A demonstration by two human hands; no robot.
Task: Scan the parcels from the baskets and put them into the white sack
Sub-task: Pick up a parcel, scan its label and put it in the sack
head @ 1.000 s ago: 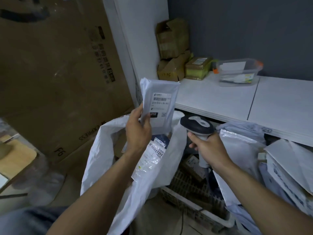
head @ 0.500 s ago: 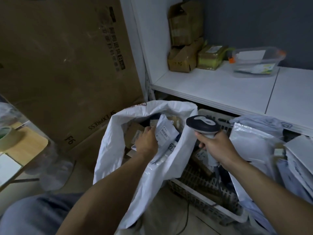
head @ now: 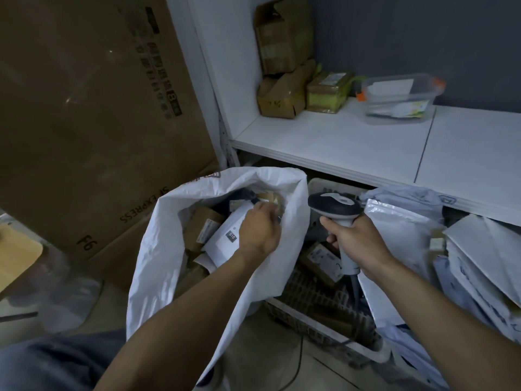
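The white sack (head: 166, 249) stands open at the centre, with brown boxes and mailers inside. My left hand (head: 259, 231) reaches into its mouth, fingers curled over the top edge of a white parcel (head: 222, 242) with a black "010" tag, which lies on the other parcels. My right hand (head: 359, 244) grips the handle of a barcode scanner (head: 334, 206), held upright just right of the sack. Below the scanner is a white basket (head: 329, 331) holding a small brown box (head: 320, 256). Large grey mailers (head: 400, 244) lean at the right.
A white shelf (head: 338, 142) above the basket carries cardboard boxes (head: 282, 91), a yellow-green packet (head: 327, 93) and a clear plastic tub (head: 397, 97). A big brown carton (head: 93, 114) stands to the left, and a wooden tabletop corner (head: 17, 255) at the far left.
My left hand has brought the white parcel down from scanner height into the sack. The right hand and scanner stayed close to where they were.
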